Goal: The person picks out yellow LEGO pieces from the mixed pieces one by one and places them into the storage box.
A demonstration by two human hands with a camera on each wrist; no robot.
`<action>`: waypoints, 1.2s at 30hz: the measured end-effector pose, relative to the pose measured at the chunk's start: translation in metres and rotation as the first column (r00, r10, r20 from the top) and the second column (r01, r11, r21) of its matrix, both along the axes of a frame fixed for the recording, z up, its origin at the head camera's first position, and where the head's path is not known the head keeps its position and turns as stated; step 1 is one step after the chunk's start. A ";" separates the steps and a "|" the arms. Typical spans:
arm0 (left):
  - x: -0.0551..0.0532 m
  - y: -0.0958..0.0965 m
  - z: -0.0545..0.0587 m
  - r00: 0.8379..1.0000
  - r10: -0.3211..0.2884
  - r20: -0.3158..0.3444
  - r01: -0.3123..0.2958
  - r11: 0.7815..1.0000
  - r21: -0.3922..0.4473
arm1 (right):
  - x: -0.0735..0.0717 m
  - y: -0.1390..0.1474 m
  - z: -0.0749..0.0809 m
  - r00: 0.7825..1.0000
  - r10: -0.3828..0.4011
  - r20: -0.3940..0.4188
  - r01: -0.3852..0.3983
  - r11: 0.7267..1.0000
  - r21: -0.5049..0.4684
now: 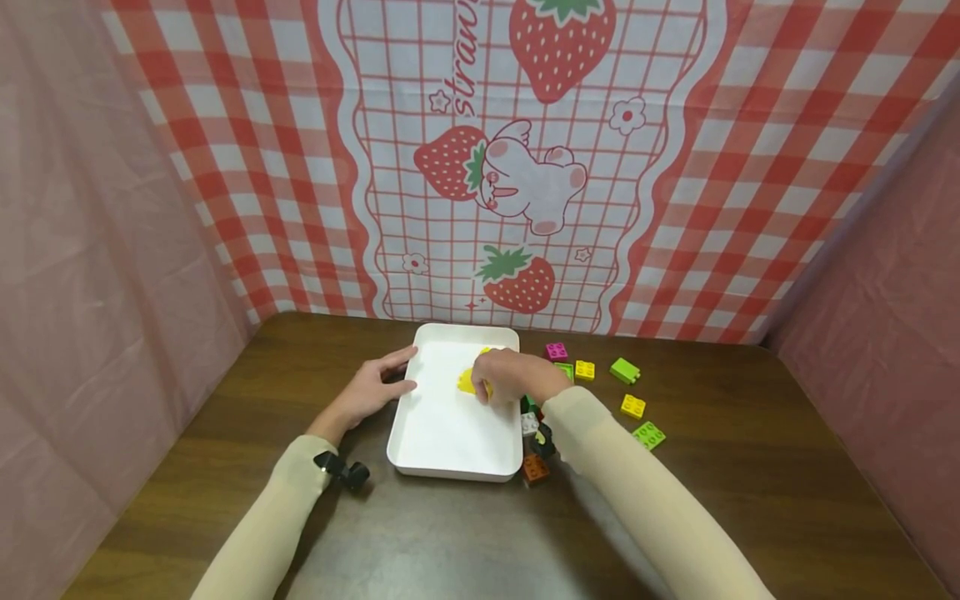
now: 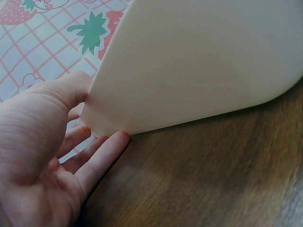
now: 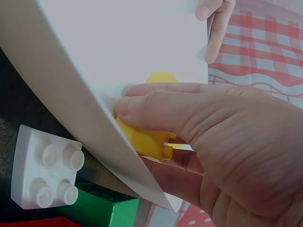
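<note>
A white tray lies on the table. At its left side my left hand holds the wall, thumb and fingers at the rim; in the left wrist view the left hand has fingertips against the tray's outer wall. Over the tray's right half, my right hand pinches a yellow toy brick. The right wrist view shows the yellow brick with studs between thumb and fingers. Another yellow part shows beyond the thumb; whether it is separate I cannot tell.
Right of the tray lie several loose bricks: magenta, yellow, lime, white and orange. A green brick lies close to the tray wall. A strawberry-print cloth hangs behind the table.
</note>
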State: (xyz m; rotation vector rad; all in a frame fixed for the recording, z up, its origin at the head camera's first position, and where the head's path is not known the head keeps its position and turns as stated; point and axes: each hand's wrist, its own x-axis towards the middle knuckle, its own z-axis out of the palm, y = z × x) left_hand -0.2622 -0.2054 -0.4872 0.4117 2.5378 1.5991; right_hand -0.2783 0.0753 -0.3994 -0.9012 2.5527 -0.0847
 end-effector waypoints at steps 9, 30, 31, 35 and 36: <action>0.000 0.000 0.001 1.000 -0.005 -0.006 0.005 1.000 0.003 | 0.000 -0.001 -0.001 1.000 0.000 0.013 0.000 1.000 0.003; 0.000 -0.001 0.000 1.000 0.000 -0.001 0.000 1.000 -0.011 | 0.003 -0.003 -0.003 0.999 -0.029 0.023 0.028 0.999 0.030; 0.000 -0.001 0.001 1.000 0.001 0.000 -0.001 1.000 -0.011 | 0.003 -0.003 -0.003 0.999 -0.029 0.023 0.029 0.999 0.031; 0.000 0.000 0.001 1.000 0.001 -0.001 -0.001 1.000 -0.010 | 0.003 -0.004 -0.002 0.999 -0.026 0.019 0.025 0.999 0.038; 0.000 0.000 0.001 1.000 0.002 -0.002 -0.002 1.000 -0.009 | 0.003 -0.004 -0.002 1.000 -0.024 0.019 0.023 0.999 0.039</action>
